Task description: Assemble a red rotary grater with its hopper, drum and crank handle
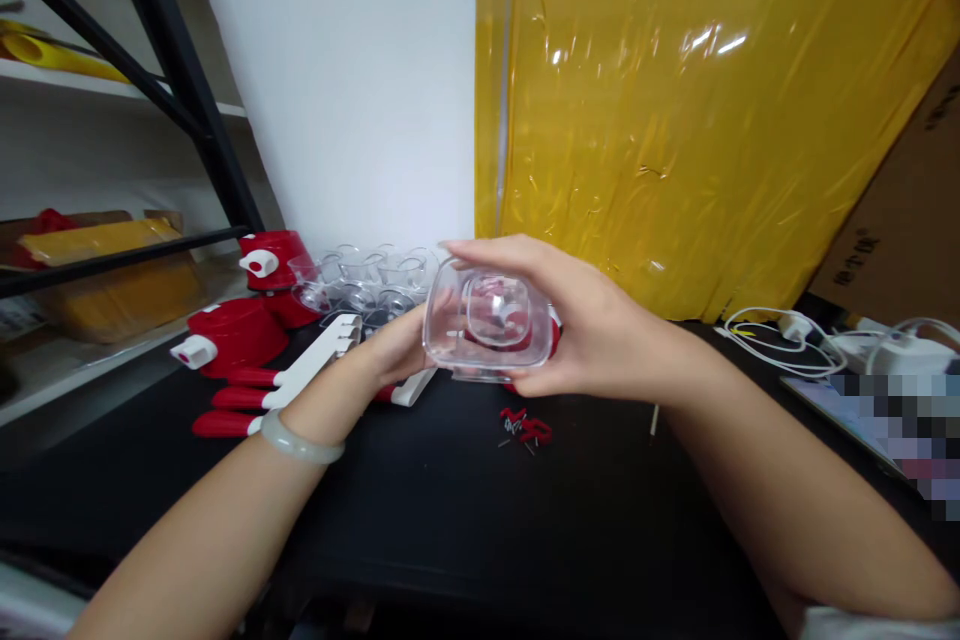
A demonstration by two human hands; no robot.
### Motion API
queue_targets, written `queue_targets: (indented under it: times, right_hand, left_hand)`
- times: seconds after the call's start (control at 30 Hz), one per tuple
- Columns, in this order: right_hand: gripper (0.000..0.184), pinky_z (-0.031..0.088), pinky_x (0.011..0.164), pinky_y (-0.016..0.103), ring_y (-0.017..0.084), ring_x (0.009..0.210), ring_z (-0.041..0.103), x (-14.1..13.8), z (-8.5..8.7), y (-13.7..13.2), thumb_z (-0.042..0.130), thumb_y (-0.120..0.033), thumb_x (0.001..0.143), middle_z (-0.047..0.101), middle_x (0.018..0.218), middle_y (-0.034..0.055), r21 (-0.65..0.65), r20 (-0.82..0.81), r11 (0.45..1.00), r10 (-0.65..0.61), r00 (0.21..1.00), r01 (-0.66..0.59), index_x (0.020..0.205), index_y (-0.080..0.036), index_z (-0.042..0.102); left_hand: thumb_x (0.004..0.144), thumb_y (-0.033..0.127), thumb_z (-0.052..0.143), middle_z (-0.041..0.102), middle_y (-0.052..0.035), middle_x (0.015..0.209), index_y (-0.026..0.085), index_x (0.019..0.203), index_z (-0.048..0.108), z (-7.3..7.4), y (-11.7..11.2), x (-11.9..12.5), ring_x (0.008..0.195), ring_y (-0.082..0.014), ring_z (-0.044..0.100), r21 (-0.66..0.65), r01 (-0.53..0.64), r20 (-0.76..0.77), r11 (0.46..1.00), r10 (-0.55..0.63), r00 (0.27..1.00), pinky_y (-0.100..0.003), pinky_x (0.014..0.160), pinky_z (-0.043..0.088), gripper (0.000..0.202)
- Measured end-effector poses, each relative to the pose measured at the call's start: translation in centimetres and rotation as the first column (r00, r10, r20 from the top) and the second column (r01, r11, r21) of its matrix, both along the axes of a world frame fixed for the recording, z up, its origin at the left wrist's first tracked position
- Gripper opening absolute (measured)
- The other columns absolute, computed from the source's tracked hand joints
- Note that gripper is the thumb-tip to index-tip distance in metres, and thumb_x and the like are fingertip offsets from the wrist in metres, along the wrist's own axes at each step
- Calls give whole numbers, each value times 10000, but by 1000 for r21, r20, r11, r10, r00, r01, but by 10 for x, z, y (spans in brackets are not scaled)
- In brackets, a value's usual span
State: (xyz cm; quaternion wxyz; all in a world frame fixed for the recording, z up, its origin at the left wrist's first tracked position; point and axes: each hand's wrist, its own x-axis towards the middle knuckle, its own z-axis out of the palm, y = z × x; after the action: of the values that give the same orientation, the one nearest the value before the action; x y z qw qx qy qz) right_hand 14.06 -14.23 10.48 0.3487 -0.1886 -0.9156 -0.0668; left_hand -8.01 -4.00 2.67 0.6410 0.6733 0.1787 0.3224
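In the middle of the frame both hands are holding a clear container point(487, 325) above the black worktop point(450, 520). The right hand point(600, 320) is clamping it, with the fingers lying over its top edge and the thumb underneath. The left hand point(394, 345), with a pale bangle point(300, 440) on its wrist, is pressing against the container's left side. Its fingers are disappearing behind the plastic, so its grip cannot be told. Something red is showing behind the container, mostly covered by it and the right palm.

Small red pieces point(525, 428) are lying just below, too small to make out. At centre left, clear cups point(367, 275) and red housings point(236, 335) are crowding together and overlapping. A blurred patch point(900, 430) is covering the thing at the right edge, beside white cables point(780, 330).
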Motion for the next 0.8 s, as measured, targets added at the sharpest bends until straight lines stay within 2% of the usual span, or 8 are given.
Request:
queue_targets:
  times: [0.1, 0.17, 0.3, 0.43, 0.5, 0.6, 0.7, 0.8]
  right_hand:
    - [841, 476, 1019, 448, 263, 1282, 524, 12, 2, 5, 670, -348, 815, 492, 1427, 104, -84, -71, 995, 45, 996, -51, 1517, -277, 213]
    - [870, 485, 1008, 452, 263, 1267, 541, 18, 1, 12, 671, -412, 810, 519, 1393, 114, -125, -104, 989, 66, 992, -78, 1519, -272, 186]
    - [880, 489, 1009, 457, 262, 1281, 529, 26, -2, 29, 676, -461, 803, 513, 1394, 128, -218, -149, 967, 101, 984, -132, 1512, -261, 195]
    - [831, 492, 1010, 436, 255, 1286, 520, 34, -2, 41, 703, -401, 792, 499, 1413, 135, -260, -123, 950, 147, 982, -175, 1483, -249, 268]
    - [782, 496, 1002, 436, 253, 1275, 526, 40, -1, 42, 698, -357, 796, 494, 1415, 130, -284, -88, 948, 123, 989, -143, 1467, -256, 308]
    - [747, 487, 1009, 472, 264, 1263, 516, 47, 1, 40, 694, -322, 794, 477, 1407, 114, -271, -35, 963, 11, 999, -20, 1457, -280, 351]
    - [746, 454, 1027, 543, 295, 1244, 493, 48, 1, 36, 699, -359, 790, 473, 1343, 105, -160, -7, 978, -135, 991, 132, 1462, -307, 379]
    - [719, 420, 1047, 577, 316, 1237, 471, 44, 0, 35, 674, -464, 813, 459, 1270, 98, -52, -40, 972, -232, 972, 229, 1466, -327, 404]
  left_hand:
    - [934, 549, 432, 702, -152, 1151, 173, 1230, 618, 1, -9, 6, 1084, -295, 659, -176, 20, 42, 984, -13, 999, -431, 900, 533, 514]
    - [933, 549, 436, 682, -158, 1197, 164, 1238, 613, 1, -13, 10, 1124, -300, 641, -238, 21, 73, 971, -4, 997, -455, 951, 513, 522]
    - [950, 438, 471, 666, -144, 1235, 173, 1263, 595, -1, -15, 14, 1149, -277, 630, -271, -24, 86, 962, 49, 995, -448, 972, 511, 429]
    - [948, 372, 511, 666, -154, 1240, 161, 1223, 623, -5, -13, 14, 1135, -265, 639, -260, -66, 97, 963, 94, 991, -418, 951, 532, 365]
    - [939, 353, 537, 673, -154, 1231, 159, 1178, 652, -6, -12, 15, 1095, -256, 660, -264, -71, 105, 962, 101, 989, -398, 927, 547, 329]
    - [936, 325, 552, 679, -145, 1226, 158, 1145, 670, -8, -12, 18, 1091, -245, 664, -282, -99, 126, 954, 139, 982, -388, 923, 554, 292]
    - [941, 281, 550, 672, -141, 1242, 152, 1179, 646, -9, -15, 23, 1120, -248, 652, -289, -144, 165, 946, 198, 966, -432, 972, 530, 287]
    - [931, 245, 572, 678, -117, 1237, 179, 1228, 608, -11, -18, 27, 1126, -239, 651, -279, -181, 222, 943, 247, 943, -467, 1011, 500, 307]
